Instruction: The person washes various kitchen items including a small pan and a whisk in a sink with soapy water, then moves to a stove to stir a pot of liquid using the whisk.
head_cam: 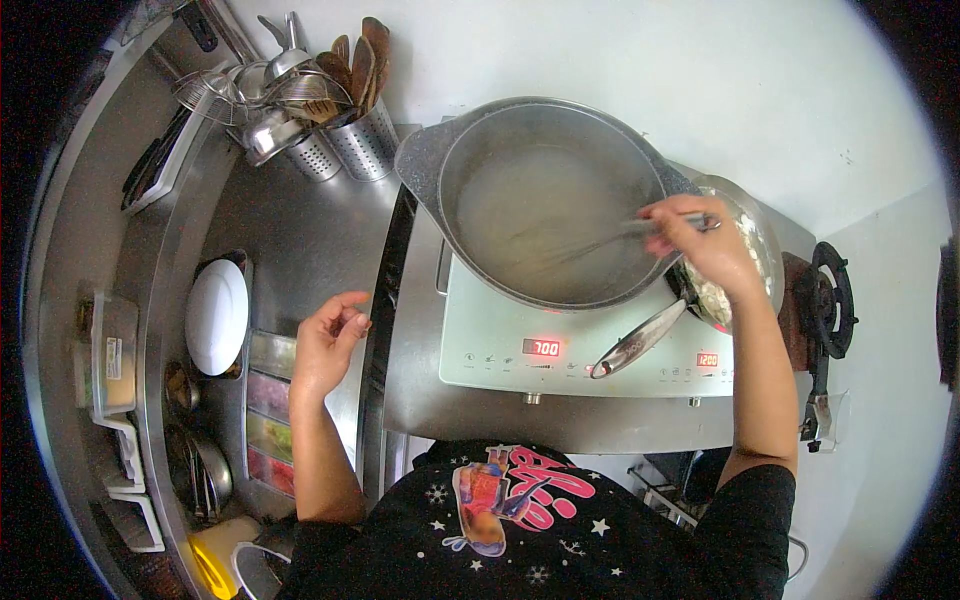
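Note:
My right hand (694,240) grips the metal handle of a whisk (592,244), whose wires dip into cloudy, steaming liquid (532,202). The liquid sits in a large dark speckled pot (450,225) at the back left of a pale green two-zone induction cooktop (480,330). Beside the pot, partly behind my right forearm, a frying pan (772,255) holds pale chopped pieces; its steel handle (637,341) points towards me. My left hand (330,337) is raised left of the cooktop, holding nothing, fingers loosely curled and apart.
Steel utensil holders (362,146) with wooden spoons, ladles and strainers stand at the back left. A white oval plate (217,316) and a divided container of coloured ingredients (270,435) lie on the left steel counter. A black gas burner ring (831,300) is at right.

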### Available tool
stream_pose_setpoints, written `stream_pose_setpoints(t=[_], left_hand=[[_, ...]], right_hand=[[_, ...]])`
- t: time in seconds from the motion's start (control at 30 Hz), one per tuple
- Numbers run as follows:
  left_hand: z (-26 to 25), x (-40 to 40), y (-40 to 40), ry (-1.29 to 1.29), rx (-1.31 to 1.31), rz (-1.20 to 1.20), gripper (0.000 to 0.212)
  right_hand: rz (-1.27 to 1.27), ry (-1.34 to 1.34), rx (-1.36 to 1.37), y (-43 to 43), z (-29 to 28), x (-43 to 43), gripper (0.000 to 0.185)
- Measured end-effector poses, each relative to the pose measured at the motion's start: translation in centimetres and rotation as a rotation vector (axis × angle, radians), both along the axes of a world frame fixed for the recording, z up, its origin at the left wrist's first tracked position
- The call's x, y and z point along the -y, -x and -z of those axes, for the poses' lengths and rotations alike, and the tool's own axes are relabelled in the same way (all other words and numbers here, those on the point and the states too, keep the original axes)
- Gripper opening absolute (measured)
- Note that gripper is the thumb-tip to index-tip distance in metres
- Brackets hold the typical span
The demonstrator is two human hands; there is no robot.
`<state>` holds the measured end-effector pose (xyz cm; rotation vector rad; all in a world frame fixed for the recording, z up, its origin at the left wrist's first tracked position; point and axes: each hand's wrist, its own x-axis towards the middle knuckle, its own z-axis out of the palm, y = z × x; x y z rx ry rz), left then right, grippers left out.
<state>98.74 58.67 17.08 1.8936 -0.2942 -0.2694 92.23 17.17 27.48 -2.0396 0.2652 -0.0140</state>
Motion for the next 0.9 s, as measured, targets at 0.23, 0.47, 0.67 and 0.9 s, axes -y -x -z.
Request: stream_pose_setpoints(t=[0.23,0.47,0.67,0.9], left_hand=[[0.4,0.2,-0.1,-0.011,0.022,0.016,0.023],[-0.1,0.5,-0.1,-0.026,0.009,0.075,0.023],[-0.1,1.9,-0.5,0.039,0.015,0.094,0.023],[0.2,0.9,-0.3,0.031,0.027,0.054,0.023]], right_hand=[[0.023,0.119,0.082,1.6,0.4,-1.7,0.022],[0.217,0.146,0.088,0.3,0.8,2.4,0.024],[0.127,0.210,0.122,-1.5,3.9,-0.5,0.027],[0.233,0.180,0.044,-1.8,1.3,1.5,0.027]])
